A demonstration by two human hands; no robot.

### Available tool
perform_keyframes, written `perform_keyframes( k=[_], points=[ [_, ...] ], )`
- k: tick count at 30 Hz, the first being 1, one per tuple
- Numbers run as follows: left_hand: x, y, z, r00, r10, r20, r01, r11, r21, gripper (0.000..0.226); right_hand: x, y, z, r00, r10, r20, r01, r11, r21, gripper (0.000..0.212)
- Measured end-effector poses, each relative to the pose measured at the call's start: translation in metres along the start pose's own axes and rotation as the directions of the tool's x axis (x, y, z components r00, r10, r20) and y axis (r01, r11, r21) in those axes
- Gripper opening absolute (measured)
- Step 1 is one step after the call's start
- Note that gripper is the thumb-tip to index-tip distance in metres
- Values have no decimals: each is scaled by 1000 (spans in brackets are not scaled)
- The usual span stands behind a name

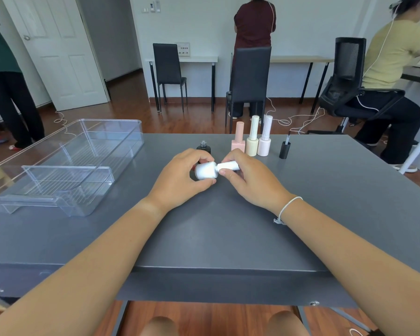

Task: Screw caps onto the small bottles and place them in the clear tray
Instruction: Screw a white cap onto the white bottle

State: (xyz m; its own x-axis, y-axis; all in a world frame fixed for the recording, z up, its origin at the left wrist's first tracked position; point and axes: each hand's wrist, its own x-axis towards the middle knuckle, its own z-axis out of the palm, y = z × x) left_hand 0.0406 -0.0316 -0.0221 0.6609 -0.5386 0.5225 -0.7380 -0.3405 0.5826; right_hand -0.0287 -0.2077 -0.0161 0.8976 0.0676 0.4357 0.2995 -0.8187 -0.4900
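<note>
A small white bottle (pixel 206 170) lies sideways above the grey table (pixel 204 238), gripped by my left hand (pixel 183 177). My right hand (pixel 246 181) pinches its white cap (pixel 228 166), which sits on the bottle's neck. Behind my hands stands an uncapped black bottle (pixel 203 147), and to the right a black cap (pixel 284 149) stands upside down with its brush pointing up. Three capped bottles stand in a row: pink (pixel 238 139), cream (pixel 252 138) and pale lilac (pixel 264 137). The clear tray (pixel 66 166) rests at the left with no bottles in it.
Black chairs (pixel 249 78) and desks stand beyond the table's far edge. One person stands at the far wall, another stands at the left by the door, and a third sits at the right. White cables run over the wooden floor.
</note>
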Motion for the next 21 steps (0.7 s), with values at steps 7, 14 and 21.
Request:
perform_keyframes(
  k=[7,14,21],
  points=[
    [0,1,0,1000,1,2,-1,1000,10,34,-2,0,-2,998,69,4,-69,998,10,25],
    [-1,2,-1,1000,-13,-5,13,1000,-19,36,-1,2,-4,996,76,-55,-72,994,77,9],
    [0,2,-1,1000,-13,-12,12,1000,-25,36,-3,4,-6,988,113,-104,-100,987,122,14]
  ],
)
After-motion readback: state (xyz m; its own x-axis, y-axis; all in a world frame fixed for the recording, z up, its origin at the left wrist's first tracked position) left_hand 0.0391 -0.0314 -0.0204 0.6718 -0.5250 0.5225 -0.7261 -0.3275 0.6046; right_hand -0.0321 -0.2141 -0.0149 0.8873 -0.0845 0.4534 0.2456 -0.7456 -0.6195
